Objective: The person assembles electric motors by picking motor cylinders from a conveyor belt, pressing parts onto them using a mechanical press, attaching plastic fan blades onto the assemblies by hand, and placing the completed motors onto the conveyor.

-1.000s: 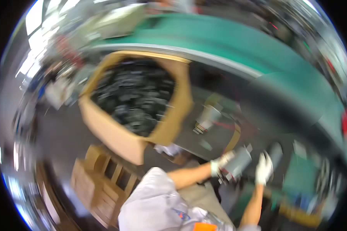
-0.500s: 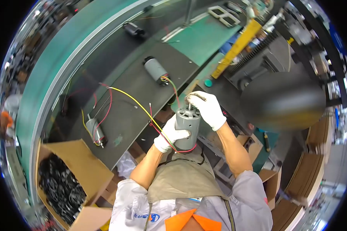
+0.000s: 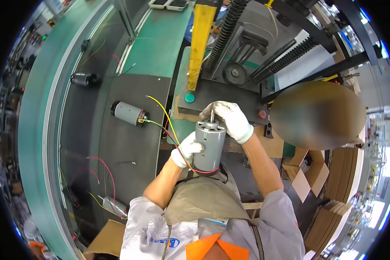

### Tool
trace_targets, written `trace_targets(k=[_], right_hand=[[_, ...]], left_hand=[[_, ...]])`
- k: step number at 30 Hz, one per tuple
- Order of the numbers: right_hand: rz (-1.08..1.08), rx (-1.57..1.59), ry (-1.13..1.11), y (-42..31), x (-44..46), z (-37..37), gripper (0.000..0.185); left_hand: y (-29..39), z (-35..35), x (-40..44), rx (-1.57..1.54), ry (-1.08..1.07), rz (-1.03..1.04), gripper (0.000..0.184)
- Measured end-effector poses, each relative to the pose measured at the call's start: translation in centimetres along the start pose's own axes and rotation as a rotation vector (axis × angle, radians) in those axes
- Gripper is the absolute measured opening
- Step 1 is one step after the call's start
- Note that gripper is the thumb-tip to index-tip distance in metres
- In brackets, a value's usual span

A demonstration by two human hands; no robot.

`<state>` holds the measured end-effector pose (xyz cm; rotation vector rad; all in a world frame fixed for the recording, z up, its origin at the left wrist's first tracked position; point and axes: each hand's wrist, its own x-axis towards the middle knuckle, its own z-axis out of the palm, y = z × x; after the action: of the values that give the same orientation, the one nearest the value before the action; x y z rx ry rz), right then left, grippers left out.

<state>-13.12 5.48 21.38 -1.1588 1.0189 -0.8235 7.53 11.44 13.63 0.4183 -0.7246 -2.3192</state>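
A grey cylindrical motor [image 3: 210, 149] stands upright in front of my body, its metal shaft pointing up. My left hand [image 3: 189, 149], in a white glove, is wrapped round the motor's left side, where yellow and red wires run past it. The gloved fingers of my right hand [image 3: 230, 119] are closed at the shaft on top. Another grey motor [image 3: 130, 113] lies on the dark mat to the left, its wires reaching toward the held one.
A press-like machine [image 3: 234, 71] with springs and a yellow bar [image 3: 199, 47] stands ahead. A black motor [image 3: 83, 79] lies beyond the rail at left, another motor [image 3: 115, 207] at lower left. Open cardboard box [image 3: 305, 171] and stacked cardboard [image 3: 344, 173] are at right.
The view has turned right, toward the machine. Both hands still hold the upright motor, the right one at its shaft. The box of black parts has mostly left the view at lower left.
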Motion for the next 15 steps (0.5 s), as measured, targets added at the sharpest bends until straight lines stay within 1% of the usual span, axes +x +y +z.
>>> trace_targets(k=[2, 3, 5, 6, 7, 9, 10, 11, 13, 14, 15], right_hand=[[0.008, 0.227, -0.012, -0.2, 0.1, -0.1, 0.042], [0.000, 0.229, 0.010, -0.5, 0.0, -0.4, 0.042], [-0.125, -0.048, 0.140, -1.0, -0.7, -1.1, 0.047], [-0.071, -0.031, 0.233, -1.0, -1.8, -1.7, 0.056], [-0.186, 0.139, 0.245, -0.5, -3.0, -2.2, 0.059], [-0.218, 0.150, 0.334, -0.4, -6.3, -2.4, 0.085], [-0.194, 0.190, 0.388, -0.1, -7.5, -1.6, 0.097], [-0.166, 0.230, 0.440, 0.3, -8.7, -0.8, 0.109], [-0.177, 0.299, 0.415, 5.1, -9.5, -3.0, 0.103], [-0.163, 0.096, 0.518, 5.6, -9.1, -3.2, 0.092], [-0.203, 0.065, 0.600, 5.4, -8.3, -2.8, 0.086]], left_hand=[[0.3, 0.0, 1.0, -0.182, -0.050, -0.077, 0.091], [0.7, -0.1, 1.7, -0.177, -0.065, -0.095, 0.091], [1.7, 0.0, 3.2, 0.109, -0.059, -0.023, 0.090], [2.4, 0.1, 4.0, 0.174, -0.042, -0.031, 0.094], [3.1, 0.5, 5.1, 0.177, -0.053, -0.030, 0.094], [4.0, 1.4, 7.4, 0.503, -0.030, 0.250, 0.097], [4.6, 1.8, 8.5, 0.698, 0.006, 0.294, 0.102], [5.8, 2.9, 9.4, 0.691, 0.011, 0.301, 0.102], [8.6, 5.5, 11.2, 1.133, -0.003, 0.315, 0.103], [9.2, 6.1, 12.9, 1.229, -0.063, 0.397, 0.099], [9.5, 6.8, 14.5, 1.321, -0.123, 0.475, 0.096]])
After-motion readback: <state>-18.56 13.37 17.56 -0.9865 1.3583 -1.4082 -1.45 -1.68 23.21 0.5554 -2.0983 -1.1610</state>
